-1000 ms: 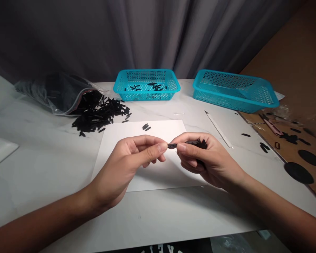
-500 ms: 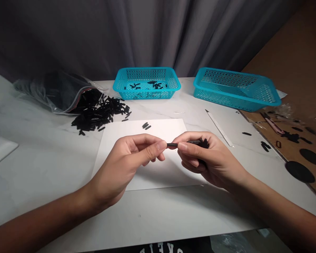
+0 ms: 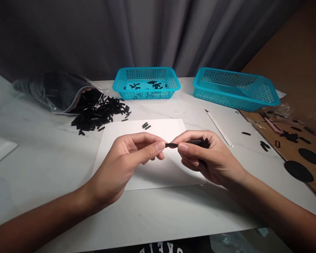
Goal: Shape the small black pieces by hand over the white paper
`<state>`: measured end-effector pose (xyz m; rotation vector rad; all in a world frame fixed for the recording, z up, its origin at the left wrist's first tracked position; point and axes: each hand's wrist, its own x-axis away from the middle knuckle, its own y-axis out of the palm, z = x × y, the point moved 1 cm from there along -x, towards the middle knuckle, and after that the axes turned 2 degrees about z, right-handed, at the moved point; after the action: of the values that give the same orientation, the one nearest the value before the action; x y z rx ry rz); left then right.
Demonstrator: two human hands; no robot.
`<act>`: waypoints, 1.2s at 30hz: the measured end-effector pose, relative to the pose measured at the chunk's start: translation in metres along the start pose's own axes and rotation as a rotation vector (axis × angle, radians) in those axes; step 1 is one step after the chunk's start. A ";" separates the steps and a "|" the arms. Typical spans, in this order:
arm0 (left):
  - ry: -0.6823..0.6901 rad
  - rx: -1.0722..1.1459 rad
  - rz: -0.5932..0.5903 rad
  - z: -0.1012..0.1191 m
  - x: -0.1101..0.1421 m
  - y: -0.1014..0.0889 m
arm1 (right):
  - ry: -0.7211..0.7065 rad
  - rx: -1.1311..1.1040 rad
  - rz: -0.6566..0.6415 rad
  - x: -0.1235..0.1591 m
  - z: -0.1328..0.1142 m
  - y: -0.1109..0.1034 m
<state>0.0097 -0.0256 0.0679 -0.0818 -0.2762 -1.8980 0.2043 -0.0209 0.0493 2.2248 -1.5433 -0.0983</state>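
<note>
Left hand [image 3: 131, 160] and right hand [image 3: 209, 154] pinch a strip [image 3: 171, 145], the right also clutching a bunch [image 3: 205, 142]; left basket [image 3: 146, 94] and far-left bag [image 3: 54, 93] hold pieces [image 3: 156, 85]

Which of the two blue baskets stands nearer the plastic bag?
The left-hand basket, squarely facing the camera, with black pieces scattered on its floor. The right-hand basket sits farther from the plastic bag, turned at an angle.

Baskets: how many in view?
2. The left basket is at the back middle, with black pieces in it; the right basket stands beside it, apart. If another is nested inside either, it doesn't show.
</note>
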 end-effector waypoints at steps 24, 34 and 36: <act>-0.018 -0.049 -0.041 -0.003 -0.004 -0.002 | -0.010 0.117 0.012 -0.003 0.003 -0.001; -0.181 -0.007 -0.124 0.001 -0.003 -0.003 | 0.199 -0.120 -0.117 -0.003 0.002 -0.003; -0.180 -0.030 -0.136 0.002 -0.004 -0.004 | 0.244 -0.159 -0.137 -0.004 0.002 -0.003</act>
<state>0.0070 -0.0206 0.0688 -0.2608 -0.3840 -2.0332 0.2051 -0.0173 0.0453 2.1260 -1.2115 0.0089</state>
